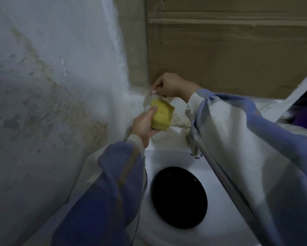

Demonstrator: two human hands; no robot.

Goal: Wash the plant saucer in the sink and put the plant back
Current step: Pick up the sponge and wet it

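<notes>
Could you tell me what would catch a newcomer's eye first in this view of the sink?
The yellow sponge stands out most, gripped in the left hand above the back corner of the white sink. Just below, the round black saucer lies in the basin, dark against the white. The right hand reaches to the wall corner with fingers pinched; what it holds is too small to tell.
</notes>
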